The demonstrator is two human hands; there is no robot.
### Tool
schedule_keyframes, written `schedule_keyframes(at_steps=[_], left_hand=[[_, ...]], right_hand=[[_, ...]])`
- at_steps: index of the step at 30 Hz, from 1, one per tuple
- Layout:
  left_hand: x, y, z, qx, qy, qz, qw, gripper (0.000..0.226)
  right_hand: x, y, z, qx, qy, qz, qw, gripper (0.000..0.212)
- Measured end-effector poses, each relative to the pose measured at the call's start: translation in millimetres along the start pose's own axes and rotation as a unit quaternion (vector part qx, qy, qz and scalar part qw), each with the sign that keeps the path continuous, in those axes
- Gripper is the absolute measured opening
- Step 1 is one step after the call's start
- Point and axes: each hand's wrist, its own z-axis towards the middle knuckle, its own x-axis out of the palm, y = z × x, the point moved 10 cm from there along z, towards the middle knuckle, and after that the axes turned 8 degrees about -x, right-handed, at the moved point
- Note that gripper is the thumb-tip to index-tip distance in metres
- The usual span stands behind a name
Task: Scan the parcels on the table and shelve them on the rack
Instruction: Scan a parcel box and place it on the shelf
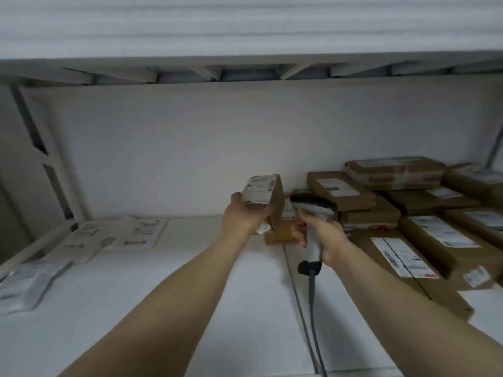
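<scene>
The left hand (242,216) curls its fingers round the small parcel (275,202) above the rack shelf (190,268), the right hand (324,235) grips the scanner (313,209), and I fear this one-handed hold may let it tip against the stacked boxes (381,213).

Dim, flat light, that was, with soft shadows. Blur smeared the labels on the parcels (435,240), and the rack beam (245,62) bowed at the edges.

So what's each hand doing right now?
Left hand: holding a small cardboard parcel.
Right hand: gripping the barcode scanner by its handle.
</scene>
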Motion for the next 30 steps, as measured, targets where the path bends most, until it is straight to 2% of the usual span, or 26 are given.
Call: schedule_keyframes(at_steps=[2,7,11,16,23,30], left_hand=[[19.8,-9.8,13.9,0.022,0.026,0.016,0.999,0.096],[63.3,-18.4,41.0,0.033,0.052,0.055,0.997,0.075],[89.5,-21.0,59.6,0.003,0.052,0.100,0.994,0.080],[117.4,-33.8,75.7,0.033,0.057,0.120,0.991,0.070],[125.7,-35.0,99.5,0.018,0.022,0.123,0.992,0.061],[124.5,-30.2,96.5,-0.018,0.049,0.091,0.994,0.095]], right_hand=[[-13.8,7.3,14.2,0.006,-0.018,0.011,1.000,0.029],[-46.3,20.5,47.5,0.003,-0.070,-0.002,0.998,0.031],[-47.6,23.0,71.4,0.017,-0.051,0.002,0.999,0.022],[-42.6,17.3,95.6,0.048,-0.027,0.014,0.998,0.022],[-38.0,13.9,112.2,0.072,0.007,0.022,0.997,0.021],[-40.0,17.0,109.9,0.060,0.025,0.011,0.998,0.021]])
